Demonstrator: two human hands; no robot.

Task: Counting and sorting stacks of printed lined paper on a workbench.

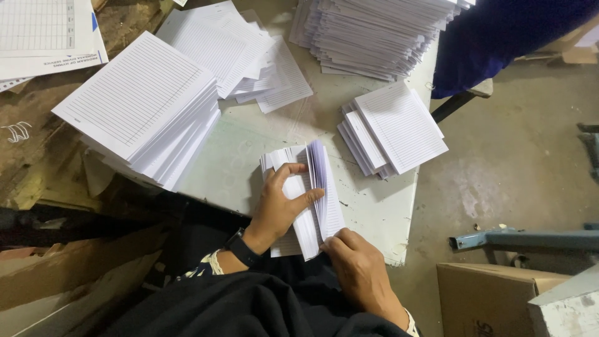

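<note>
A bundle of white ruled sheets (315,187) lies fanned open at the near edge of the pale table (374,206). My left hand (281,203) rests on the bundle's left half, thumb and fingers pressing the pages down; a black watch sits on that wrist. My right hand (359,265) grips the bundle's near right corner, with pages curling up between the two hands.
A tall stack of ruled sheets (143,103) stands at the left, loose sheets (249,59) behind it, a small staggered pile (396,128) at the right and a large stack (374,34) at the back. A cardboard box (483,299) and a blue metal bar (530,239) are on the floor at the right.
</note>
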